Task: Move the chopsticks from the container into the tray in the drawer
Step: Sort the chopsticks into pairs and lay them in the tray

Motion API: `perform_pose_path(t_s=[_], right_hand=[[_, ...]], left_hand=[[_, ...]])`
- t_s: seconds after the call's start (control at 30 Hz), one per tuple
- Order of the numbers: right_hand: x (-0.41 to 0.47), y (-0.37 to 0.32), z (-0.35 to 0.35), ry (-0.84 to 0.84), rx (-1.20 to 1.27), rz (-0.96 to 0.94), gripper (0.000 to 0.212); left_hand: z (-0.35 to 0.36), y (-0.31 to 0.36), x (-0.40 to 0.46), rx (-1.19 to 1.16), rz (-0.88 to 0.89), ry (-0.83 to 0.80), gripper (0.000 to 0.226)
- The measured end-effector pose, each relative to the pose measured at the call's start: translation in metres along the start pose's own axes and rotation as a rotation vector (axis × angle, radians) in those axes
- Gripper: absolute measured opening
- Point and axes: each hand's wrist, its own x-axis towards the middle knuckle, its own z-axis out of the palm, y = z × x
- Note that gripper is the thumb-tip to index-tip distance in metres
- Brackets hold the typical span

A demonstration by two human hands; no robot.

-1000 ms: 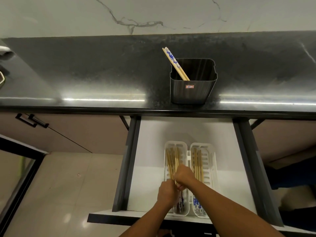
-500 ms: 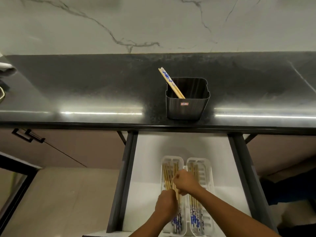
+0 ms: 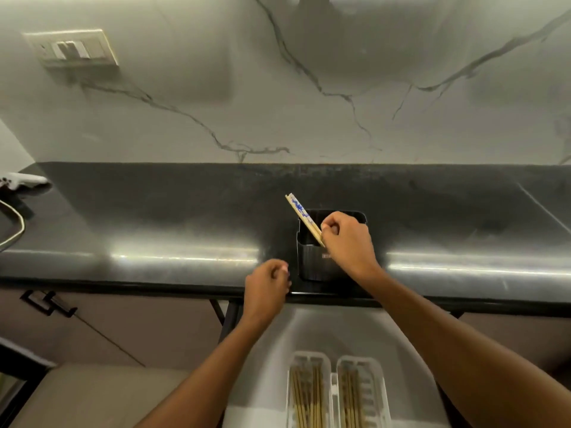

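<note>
Chopsticks (image 3: 302, 218) — last wooden pair with blue-patterned tops — lean up and far-left out of the black square plastic container (image 3: 312, 261) on the dark counter, right hand (image 3: 346, 239) pinching their lower shafts at the rim, left hand (image 3: 267, 287) loosely curled, empty, just near-left — so the right lifts.

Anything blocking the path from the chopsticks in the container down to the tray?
Nothing visible. The right hand is already at the chopsticks in the container; the drawer is open and the tray lies uncovered below. The left hand hovers left of the path.
</note>
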Motion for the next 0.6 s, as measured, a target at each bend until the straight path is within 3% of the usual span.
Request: perform_pose_path(t_s=[0.2, 0.6], right_hand=[[0.047, 0.001, 0.006, -0.1, -0.181, 0.055, 0.013], [0.069, 0.027, 0.037, -0.404, -0.299, 0.191, 0.02]], left_hand=[[-0.007, 0.051, 0.058, -0.271, -0.081, 0.133, 0.019], [0.007, 0.065, 0.085, -0.384, -0.198, 0.112, 0.019]])
